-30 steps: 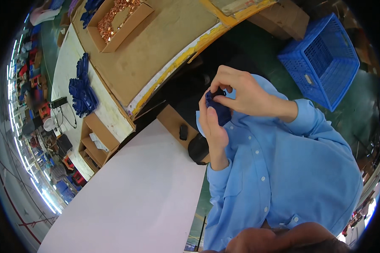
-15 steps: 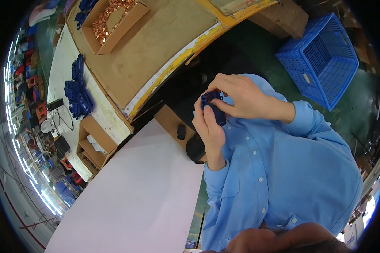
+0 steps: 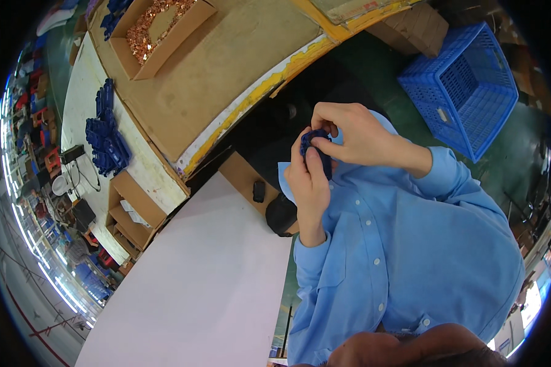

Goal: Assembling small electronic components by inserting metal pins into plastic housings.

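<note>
My left hand [image 3: 308, 191] is closed around a small dark blue plastic housing [image 3: 327, 166], its thumb lying along the near face. From the right, my right hand [image 3: 359, 136] grips the upper end of the same piece, thumb and bent fingers pressed at its rim. The fingers hide much of the housing, and whether a smaller part is pinched there cannot be seen. Both hands are held close together in front of my blue shirt.
A cardboard box [image 3: 197, 17] of small copper-coloured pieces sits on the brown-topped table [image 3: 193, 92]. Several dark blue plastic parts [image 3: 107, 137] are piled left of it. An open carton [image 3: 146, 205] stands nearer. A white board [image 3: 196, 275] fills the lower left; a blue crate [image 3: 438, 92] is far right.
The housing has turned in my fingers, so less of its face shows. Both hands have shifted slightly to the right, and my right fingers are curled more tightly over its upper end.
</note>
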The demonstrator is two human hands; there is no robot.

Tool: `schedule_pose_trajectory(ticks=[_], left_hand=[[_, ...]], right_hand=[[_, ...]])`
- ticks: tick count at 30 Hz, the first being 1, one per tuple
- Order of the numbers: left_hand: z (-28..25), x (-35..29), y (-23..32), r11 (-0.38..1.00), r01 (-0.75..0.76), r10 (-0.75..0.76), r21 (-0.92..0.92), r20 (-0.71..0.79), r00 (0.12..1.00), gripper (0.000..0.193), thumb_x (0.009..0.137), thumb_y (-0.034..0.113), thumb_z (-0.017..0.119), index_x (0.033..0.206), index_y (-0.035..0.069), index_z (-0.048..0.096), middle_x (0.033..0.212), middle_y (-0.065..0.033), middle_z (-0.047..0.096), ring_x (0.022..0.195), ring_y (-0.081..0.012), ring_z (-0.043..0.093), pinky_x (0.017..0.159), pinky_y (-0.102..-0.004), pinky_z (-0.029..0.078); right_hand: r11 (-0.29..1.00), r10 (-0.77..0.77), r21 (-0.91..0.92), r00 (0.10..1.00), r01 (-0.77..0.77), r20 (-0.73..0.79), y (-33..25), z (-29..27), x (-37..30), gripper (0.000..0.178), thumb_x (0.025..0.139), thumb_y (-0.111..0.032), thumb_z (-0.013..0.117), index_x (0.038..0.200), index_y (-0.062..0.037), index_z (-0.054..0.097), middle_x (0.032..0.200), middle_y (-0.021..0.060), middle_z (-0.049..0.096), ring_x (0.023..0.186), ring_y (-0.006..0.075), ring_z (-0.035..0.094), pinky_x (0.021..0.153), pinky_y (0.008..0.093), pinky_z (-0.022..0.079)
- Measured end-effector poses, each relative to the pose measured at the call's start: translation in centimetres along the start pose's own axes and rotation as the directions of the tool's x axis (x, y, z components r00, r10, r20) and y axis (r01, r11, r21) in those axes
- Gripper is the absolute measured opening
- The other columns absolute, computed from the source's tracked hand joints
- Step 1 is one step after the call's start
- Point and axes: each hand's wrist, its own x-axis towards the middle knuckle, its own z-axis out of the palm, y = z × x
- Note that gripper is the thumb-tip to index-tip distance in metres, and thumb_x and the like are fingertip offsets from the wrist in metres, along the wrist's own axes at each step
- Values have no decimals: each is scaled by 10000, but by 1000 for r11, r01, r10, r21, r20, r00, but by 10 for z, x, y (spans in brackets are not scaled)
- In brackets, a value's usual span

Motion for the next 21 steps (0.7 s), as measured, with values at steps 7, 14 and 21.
schedule_pose_trajectory(ticks=[7,14,21], left_hand=[[-2,1,-2,1000,3,-3,6,16,1000,297,990,116,418,1226,-13,545,737,-80,666,607,-121,650,548,-226,486],[-1,-5,3,1000,-30,30,-7,20,999,255,1007,129,403,1154,-21,547,783,-79,648,616,-111,626,558,-220,482],[0,-13,5,997,-72,72,-20,2,997,233,1017,141,387,1063,-16,552,768,-55,616,607,-90,591,560,-204,467]], right_hand=[[1000,-4,-25,1000,5,23,2,-2,5,186,754,-103,699,814,-21,543,700,94,538,624,213,540,567,315,443],[999,7,-40,1000,-6,30,-4,-1,1,191,753,-100,694,798,-21,526,681,84,516,609,192,512,553,304,423],[997,18,-74,998,-14,52,-14,1,-3,224,751,-157,695,787,-35,510,690,111,566,645,276,569,564,377,432]])
